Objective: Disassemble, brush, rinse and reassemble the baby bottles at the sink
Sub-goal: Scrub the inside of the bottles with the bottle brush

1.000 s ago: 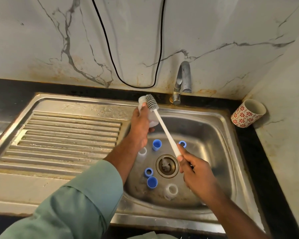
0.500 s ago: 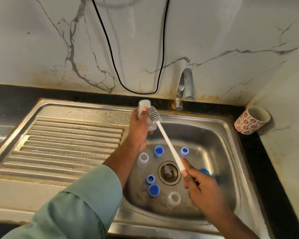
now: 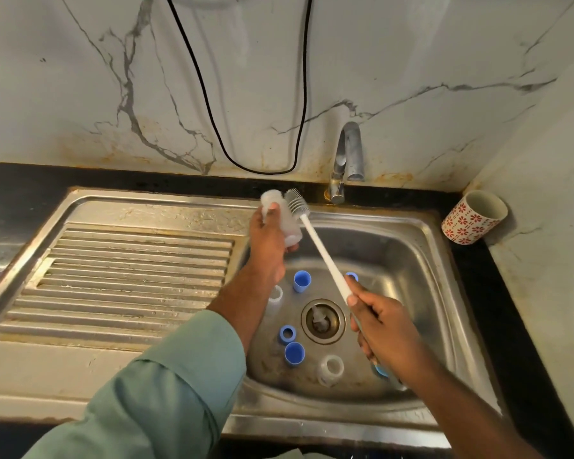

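Note:
My left hand [image 3: 267,241] grips a clear baby bottle [image 3: 284,218] tilted above the sink basin's left rim. My right hand [image 3: 383,329] holds the white handle of a bottle brush [image 3: 318,246]. Its grey bristle head [image 3: 296,205] lies against the outside of the bottle near the top. On the basin floor lie several loose parts: blue caps [image 3: 301,280] [image 3: 294,352], a blue ring [image 3: 287,333], another blue ring [image 3: 352,277], a clear bottle [image 3: 330,367] and a clear piece [image 3: 275,296] partly behind my left arm.
The steel sink [image 3: 421,260] has a round drain [image 3: 323,321] and a ribbed drainboard [image 3: 130,276] on the left. A tap [image 3: 345,160] stands behind the basin. A patterned cup [image 3: 474,217] leans in the right corner. A black cable [image 3: 262,94] hangs on the marble wall.
The brush head has slid back up along the outside of the bottle after dipping lower. Both hands stay where they were, and the view has shifted slightly.

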The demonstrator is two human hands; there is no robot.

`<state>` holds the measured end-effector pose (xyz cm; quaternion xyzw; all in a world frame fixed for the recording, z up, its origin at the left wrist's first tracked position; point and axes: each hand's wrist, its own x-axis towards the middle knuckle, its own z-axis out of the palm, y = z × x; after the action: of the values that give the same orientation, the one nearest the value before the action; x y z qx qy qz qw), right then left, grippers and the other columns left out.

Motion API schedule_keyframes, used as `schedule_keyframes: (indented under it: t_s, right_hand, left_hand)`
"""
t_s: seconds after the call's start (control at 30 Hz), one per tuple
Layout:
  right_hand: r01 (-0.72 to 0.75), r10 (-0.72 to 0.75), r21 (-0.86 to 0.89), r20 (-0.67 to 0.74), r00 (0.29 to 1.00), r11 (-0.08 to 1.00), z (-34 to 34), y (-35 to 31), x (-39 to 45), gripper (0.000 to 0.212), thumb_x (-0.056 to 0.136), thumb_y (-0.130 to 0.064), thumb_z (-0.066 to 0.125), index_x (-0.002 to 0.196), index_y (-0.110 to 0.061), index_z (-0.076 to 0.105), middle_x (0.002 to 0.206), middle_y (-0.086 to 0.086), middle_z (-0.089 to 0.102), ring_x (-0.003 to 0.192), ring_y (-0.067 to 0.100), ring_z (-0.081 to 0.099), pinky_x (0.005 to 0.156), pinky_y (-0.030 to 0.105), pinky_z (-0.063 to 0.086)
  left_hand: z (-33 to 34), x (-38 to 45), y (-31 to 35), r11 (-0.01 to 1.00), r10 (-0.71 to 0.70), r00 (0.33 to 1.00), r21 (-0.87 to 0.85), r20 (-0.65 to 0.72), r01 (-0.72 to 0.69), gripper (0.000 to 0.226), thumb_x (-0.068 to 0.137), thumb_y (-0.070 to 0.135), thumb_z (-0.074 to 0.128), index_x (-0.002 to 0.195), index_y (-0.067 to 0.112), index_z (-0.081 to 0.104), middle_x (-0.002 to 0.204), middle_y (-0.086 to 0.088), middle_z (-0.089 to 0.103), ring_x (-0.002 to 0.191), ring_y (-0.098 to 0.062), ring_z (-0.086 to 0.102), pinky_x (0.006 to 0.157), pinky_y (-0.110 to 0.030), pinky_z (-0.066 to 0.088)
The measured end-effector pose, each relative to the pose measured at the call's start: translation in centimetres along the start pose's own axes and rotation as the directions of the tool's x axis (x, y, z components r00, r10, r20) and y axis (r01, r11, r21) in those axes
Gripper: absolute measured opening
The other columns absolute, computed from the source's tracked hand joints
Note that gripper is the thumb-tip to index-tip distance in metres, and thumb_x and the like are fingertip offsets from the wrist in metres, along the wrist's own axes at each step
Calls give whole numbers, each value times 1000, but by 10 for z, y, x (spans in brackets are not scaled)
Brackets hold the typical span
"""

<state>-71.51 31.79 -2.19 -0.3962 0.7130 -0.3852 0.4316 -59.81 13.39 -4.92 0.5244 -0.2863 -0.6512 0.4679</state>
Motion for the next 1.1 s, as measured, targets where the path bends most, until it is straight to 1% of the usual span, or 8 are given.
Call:
schedule_keyframes:
  t_s: [0.17, 0.3, 0.47, 0.67, 0.83, 0.93, 1.03, 1.1]
  right_hand:
    - [-28, 28, -20, -6, 1000, 999, -1, 9, -4, 37, 100, -27, 49, 132, -45, 51, 68, 2, 52, 49, 13, 42, 45, 30, 41]
    - [10, -11, -103, -1, 1000, 995, -4, 11, -9, 36, 100, -28, 49, 131, -45, 51, 69, 2, 52, 52, 11, 42, 49, 28, 40]
    - [9, -9, -12, 0, 1000, 1000, 0, 5, -9, 34, 100, -27, 48, 116, -57, 51, 68, 2, 50, 53, 16, 41, 48, 31, 40]
    - [38, -37, -43, 23, 999, 998, 0, 9, -19, 37, 100, -25, 49, 129, -48, 49, 65, -4, 51, 51, 12, 41, 50, 31, 40]
    - [15, -16, -36, -15, 1000, 999, 1, 1, -2, 35, 101, -27, 48, 125, -53, 51, 68, 2, 48, 53, 18, 41, 49, 32, 40]
    - [15, -8, -153, 44, 999, 988, -6, 5, -20, 35, 100, -29, 48, 133, -42, 51, 69, -4, 55, 50, 4, 44, 49, 22, 41]
    - [-3, 4, -114, 9, 1000, 994, -10, -3, -15, 34, 101, -26, 48, 129, -46, 50, 67, -3, 57, 51, 14, 45, 46, 30, 43]
    - [-2, -1, -100, -26, 1000, 995, -10, -9, -7, 27, 101, -24, 48, 123, -31, 62, 63, -13, 59, 50, 18, 44, 45, 32, 42]
  left_hand:
    - [4, -1, -3, 990, 1, 998, 139, 55, -9, 48, 102, 46, 45, 143, 23, 37, 129, -17, 56, 104, -30, 61, 58, -30, 50]
    - [4, 5, 3, 998, -3, 1000, 63, 0, 3, 53, 97, 52, 51, 141, 23, 39, 126, -14, 58, 107, -29, 62, 68, -34, 52]
    - [5, -1, -1, 988, 11, 999, 152, 52, -19, 65, 86, 50, 71, 135, 18, 42, 118, -11, 62, 97, -24, 63, 55, -28, 49]
    - [-7, 12, 11, 997, 33, 999, -66, 9, -32, 71, 74, 36, 85, 132, 17, 50, 119, -16, 65, 100, -32, 68, 56, -32, 53]
    - [5, 0, 9, 987, -97, 994, -122, 47, 102, 62, 86, 30, 75, 138, 23, 41, 120, -11, 59, 106, -32, 64, 76, -44, 61]
    - [-7, 9, 16, 984, -85, 996, -158, -5, 83, 56, 89, 33, 71, 136, 25, 40, 122, -13, 59, 107, -32, 64, 67, -38, 58]
    - [0, -6, 1, 998, -68, 993, 22, 93, 67, 51, 92, 33, 68, 133, 21, 40, 121, -13, 58, 106, -29, 62, 72, -39, 57]
    - [8, -12, -5, 997, -77, 990, 6, 122, 77, 50, 93, 34, 66, 133, 20, 41, 119, -12, 57, 103, -29, 61, 72, -39, 56]
